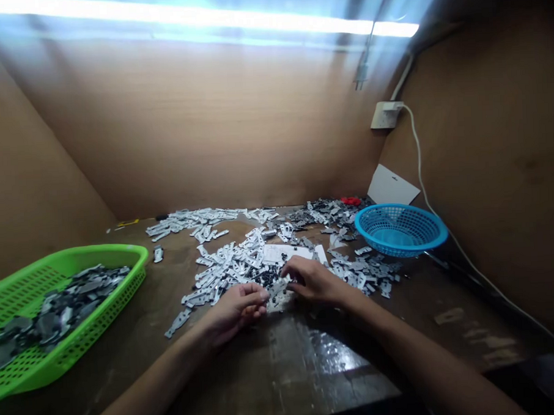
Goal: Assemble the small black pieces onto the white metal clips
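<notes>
Worktop (247,368) is carrying several loose heaps, so this is reading as part-way through, exact share unclear. Green basket (141,260) is sitting by the left edge, holding a pile of dark and silvery parts (56,318); cannot tell if those are finished. Blue basket (398,245), toward the far right corner, is showing no pile inside. Pale metal strips (231,264) are lying loose from mid-worktop to the far edge, and greyer parts (325,211) are heaping near the far right corner; plenty is looking unsorted. Right hand (314,279) is curling thumb and fingers at the middle, just beside the left; cannot tell what it's gripping. Left hand (238,307) is bringing thumb and fingertips together; cannot confirm a pinch. White sheet (274,251) is lying just beyond the hands. Flat metal piece (277,289) is showing between both sets of fingertips, its state too blurred to call. Small black pieces (266,274) are scattering just past it.
</notes>
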Motion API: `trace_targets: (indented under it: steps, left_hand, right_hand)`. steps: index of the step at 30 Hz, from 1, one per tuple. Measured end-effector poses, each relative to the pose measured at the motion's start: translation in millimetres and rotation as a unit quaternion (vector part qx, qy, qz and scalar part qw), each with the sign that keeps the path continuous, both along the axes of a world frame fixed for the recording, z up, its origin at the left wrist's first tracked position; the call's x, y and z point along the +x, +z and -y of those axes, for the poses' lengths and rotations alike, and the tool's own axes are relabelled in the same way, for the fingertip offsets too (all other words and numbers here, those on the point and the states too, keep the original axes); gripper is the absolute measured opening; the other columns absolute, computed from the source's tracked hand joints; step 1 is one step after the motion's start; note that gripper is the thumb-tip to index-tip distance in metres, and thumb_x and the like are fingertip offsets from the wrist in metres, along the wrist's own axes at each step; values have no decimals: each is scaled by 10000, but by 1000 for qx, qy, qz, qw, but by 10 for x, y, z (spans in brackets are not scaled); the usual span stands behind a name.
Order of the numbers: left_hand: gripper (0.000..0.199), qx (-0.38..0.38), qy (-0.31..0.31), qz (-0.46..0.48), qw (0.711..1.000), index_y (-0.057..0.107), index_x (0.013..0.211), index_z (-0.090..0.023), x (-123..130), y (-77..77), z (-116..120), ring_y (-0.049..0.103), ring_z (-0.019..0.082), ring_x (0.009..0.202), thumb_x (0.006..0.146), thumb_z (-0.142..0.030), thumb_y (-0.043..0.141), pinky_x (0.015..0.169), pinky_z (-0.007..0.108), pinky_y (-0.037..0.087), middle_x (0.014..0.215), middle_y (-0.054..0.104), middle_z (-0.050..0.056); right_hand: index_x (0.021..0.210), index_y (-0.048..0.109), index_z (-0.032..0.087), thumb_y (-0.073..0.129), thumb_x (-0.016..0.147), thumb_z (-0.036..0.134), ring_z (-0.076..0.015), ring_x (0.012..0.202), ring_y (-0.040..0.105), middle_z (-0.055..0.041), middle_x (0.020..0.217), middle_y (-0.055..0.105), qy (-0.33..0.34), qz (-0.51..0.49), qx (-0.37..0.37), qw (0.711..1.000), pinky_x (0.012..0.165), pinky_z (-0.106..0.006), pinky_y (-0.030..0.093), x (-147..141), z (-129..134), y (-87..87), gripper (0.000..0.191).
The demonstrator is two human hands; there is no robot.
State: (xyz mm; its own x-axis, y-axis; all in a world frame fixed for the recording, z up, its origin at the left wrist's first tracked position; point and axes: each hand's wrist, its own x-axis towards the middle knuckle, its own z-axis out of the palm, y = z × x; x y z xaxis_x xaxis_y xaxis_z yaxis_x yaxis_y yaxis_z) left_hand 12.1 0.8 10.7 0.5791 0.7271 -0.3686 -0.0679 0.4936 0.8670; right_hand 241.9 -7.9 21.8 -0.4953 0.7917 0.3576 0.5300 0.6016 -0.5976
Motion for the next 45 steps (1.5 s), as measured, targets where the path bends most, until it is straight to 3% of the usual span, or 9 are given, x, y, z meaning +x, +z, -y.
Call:
trace_targets:
  steps: [3,6,9,14,17,25,29,34,45]
  left_hand:
    - [249,36,16,-36,999,549,807,-130,-35,-43,-7,571,53,562,702,-301,698,512,118,417,666,593,0]
    - [289,58,22,-69,996,546,804,-138,-50,-65,2,599,84,593,688,-356,696,531,149,437,674,625,19]
    - [309,62,9,-84,994,548,798,-143,-37,-95,17,605,103,575,675,-385,694,517,171,439,646,633,26]
    - [302,58,-4,-89,994,551,767,-145,-10,-140,35,625,129,594,655,-381,702,509,184,446,624,617,15]
    - [299,65,-13,-91,994,557,775,-141,-9,-131,41,626,128,593,661,-382,694,508,184,450,626,610,11]
    - [290,74,-13,-97,992,564,787,-138,-4,-126,49,626,128,592,669,-372,688,515,186,459,619,621,24]
    - [301,87,1,-90,992,564,790,-140,-10,-139,39,622,132,589,669,-390,683,506,188,446,619,630,32]
    - [300,103,8,-82,991,573,805,-135,-29,-137,19,599,108,553,679,-386,679,512,183,430,634,647,48]
    - [296,124,25,-94,988,565,775,-137,-14,-116,23,614,128,598,676,-391,681,532,200,448,646,627,37]
  right_hand:
    - [917,628,183,642,729,208,-158,792,556,-38,877,614,53,134,-14,989,684,-245,405,73,18,44,190]
    - [888,650,199,588,769,176,-149,775,567,-33,865,625,99,169,-37,980,675,-231,404,76,19,27,136]
    - [856,660,201,550,794,159,-148,755,575,-29,834,640,91,150,-46,983,680,-234,410,50,-4,-10,133]
    - [860,649,188,568,792,202,-157,748,586,-28,820,658,-25,60,-80,995,681,-252,426,77,-77,4,107]
    - [851,648,180,584,784,220,-159,783,590,-28,843,661,-53,2,-102,993,707,-258,434,86,-108,18,101]
    - [873,656,174,580,785,195,-152,793,605,-32,851,662,-17,-88,-100,991,725,-262,461,-68,-37,-42,118]
    - [994,645,189,580,780,176,-144,785,601,-41,896,652,29,-73,-93,993,703,-255,474,-122,19,-42,224]
    - [1103,602,214,570,773,133,-148,792,591,-39,894,647,39,-41,-45,997,728,-273,460,-116,31,-33,342]
    - [1109,601,233,567,772,136,-166,810,567,-38,884,644,30,-9,12,999,745,-290,426,-129,42,-29,352]
